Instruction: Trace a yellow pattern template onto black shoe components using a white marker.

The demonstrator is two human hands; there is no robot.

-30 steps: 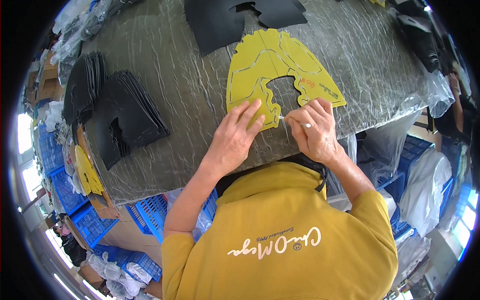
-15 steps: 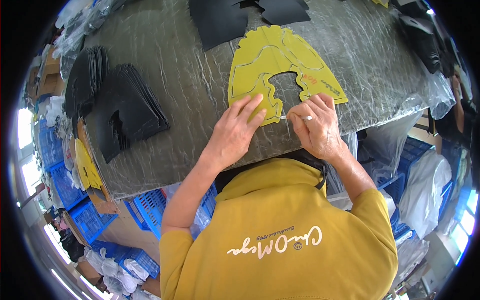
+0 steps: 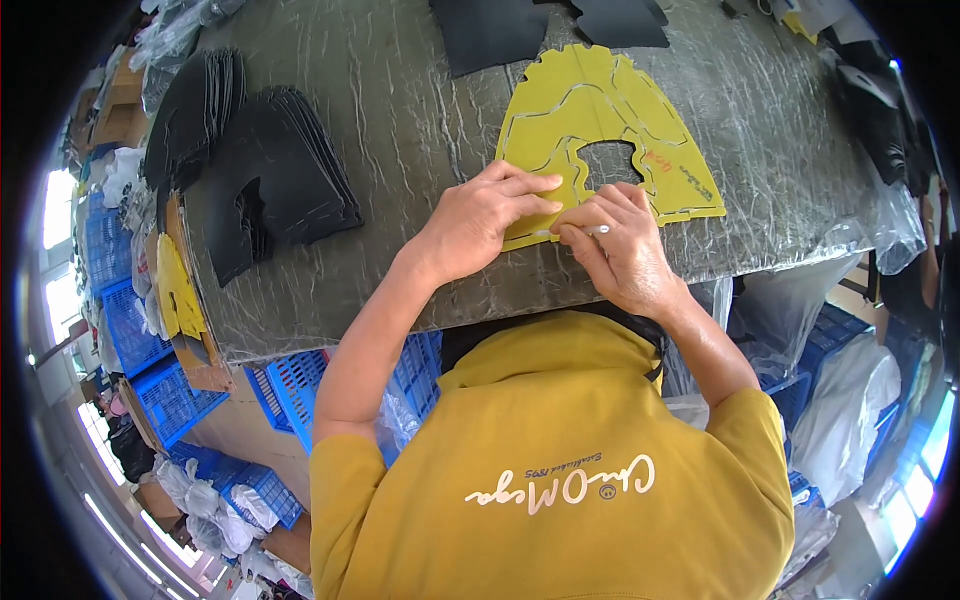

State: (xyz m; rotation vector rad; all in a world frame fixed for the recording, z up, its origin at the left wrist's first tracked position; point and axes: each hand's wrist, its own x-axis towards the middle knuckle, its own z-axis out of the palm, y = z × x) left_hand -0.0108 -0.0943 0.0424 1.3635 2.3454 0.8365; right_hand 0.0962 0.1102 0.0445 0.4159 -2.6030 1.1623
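Observation:
A yellow arch-shaped template with slots cut along curved lines lies on the dark, plastic-covered table. My left hand rests on its lower left leg, fingers stretched to the right and pressing it down. In my right hand I grip a thin white pen, its tip end low at the bottom edge of that same leg. The fingers hide most of the pen. Part of the template's lower edge is covered by my hands.
Stacks of black cut sheets lie to the left, with more black pieces at the far edge of the view. Blue crates and plastic bags stand below the table's sides. Another yellow template leans at the table's left edge.
The whole view has shifted, so the table things appear further right and up. My left hand has turned, its fingers now pointing right. The pen has moved left along the leg's bottom edge.

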